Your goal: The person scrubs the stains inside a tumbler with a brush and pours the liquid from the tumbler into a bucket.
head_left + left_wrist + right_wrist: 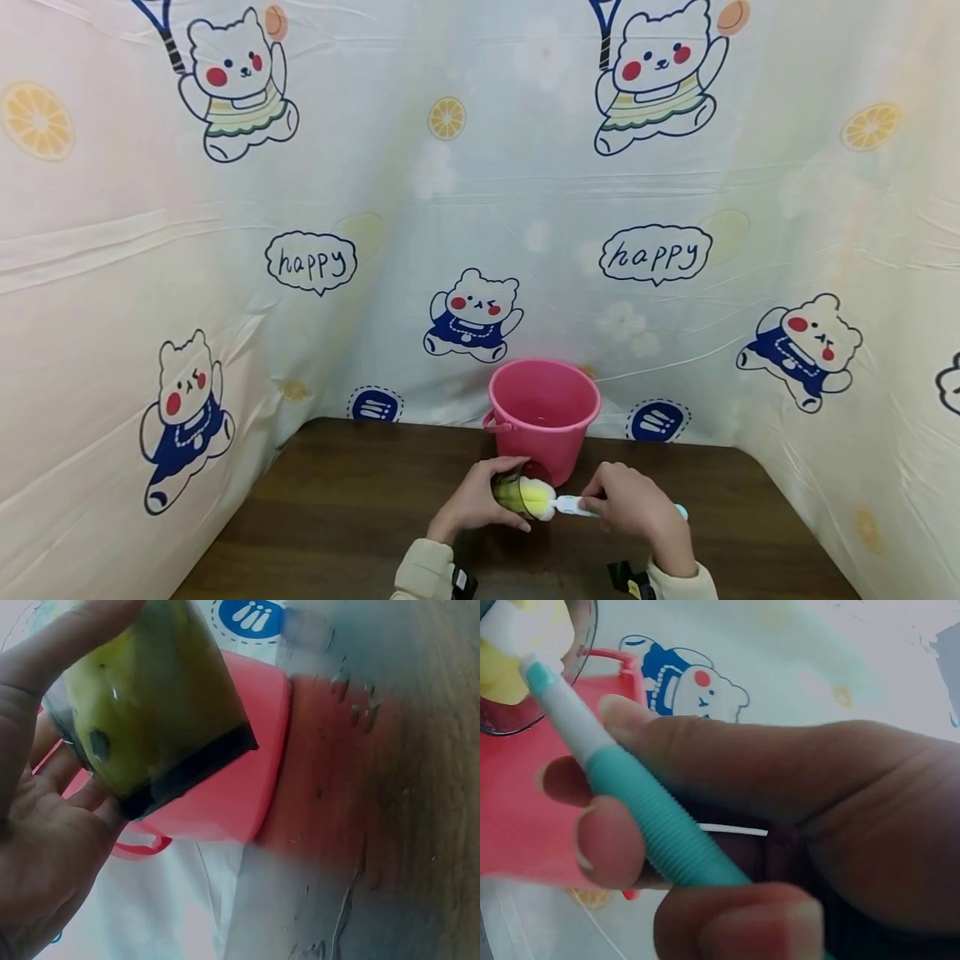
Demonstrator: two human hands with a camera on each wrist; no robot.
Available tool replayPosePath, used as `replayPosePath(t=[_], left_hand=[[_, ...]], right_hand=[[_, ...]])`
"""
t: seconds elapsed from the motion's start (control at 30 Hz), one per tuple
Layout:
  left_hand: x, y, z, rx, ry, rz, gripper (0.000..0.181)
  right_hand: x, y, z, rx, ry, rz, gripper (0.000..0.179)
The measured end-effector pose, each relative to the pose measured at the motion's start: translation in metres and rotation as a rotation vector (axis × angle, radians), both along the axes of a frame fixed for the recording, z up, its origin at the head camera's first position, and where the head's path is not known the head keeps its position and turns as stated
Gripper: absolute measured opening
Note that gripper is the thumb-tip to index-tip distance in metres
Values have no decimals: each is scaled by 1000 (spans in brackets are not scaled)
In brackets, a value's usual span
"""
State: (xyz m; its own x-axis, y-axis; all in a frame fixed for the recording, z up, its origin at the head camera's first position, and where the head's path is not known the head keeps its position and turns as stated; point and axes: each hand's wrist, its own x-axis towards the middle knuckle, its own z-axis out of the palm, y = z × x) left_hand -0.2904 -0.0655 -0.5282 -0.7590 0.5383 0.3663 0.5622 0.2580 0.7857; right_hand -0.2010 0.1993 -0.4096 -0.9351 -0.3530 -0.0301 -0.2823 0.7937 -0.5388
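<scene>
My left hand [474, 502] grips a see-through glass [161, 697], tipped on its side with its mouth toward the right hand. Fingers and thumb wrap round its wall, and its thick dark base shows in the left wrist view. In my right hand [637, 507] is a sponge cleaning brush, its ribbed teal handle [664, 814] pinched between thumb and curled fingers. The brush's yellow and white sponge head [538, 498] sits in the glass's mouth, partly inside. Both hands work above the table, just in front of a pink bucket [528, 442].
The bucket stands near the back of the dark wooden table [345, 500], its handle hanging at the left. Wet drops and streaks [345, 907] lie on the tabletop. A printed curtain [375, 183] with cartoon bears encloses the back and sides.
</scene>
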Motion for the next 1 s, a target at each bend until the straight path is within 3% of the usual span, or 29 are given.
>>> replayPosePath(t=[0.07, 0.3, 0.57, 0.83, 1.0], left_hand=[[0, 0, 1, 5, -5, 10, 90], [1, -1, 4, -5, 2, 29, 88], [0, 3, -2, -11, -8, 3, 88], [0, 3, 1, 19, 1, 25, 88], [1, 3, 2, 0, 8, 24, 87]], right_hand=[[2, 1, 3, -12, 16, -7, 10], [5, -4, 4, 57, 22, -190, 10], [10, -12, 6, 69, 57, -91, 10], [10, -8, 7, 89, 48, -210, 13], [7, -10, 3, 74, 43, -138, 11]])
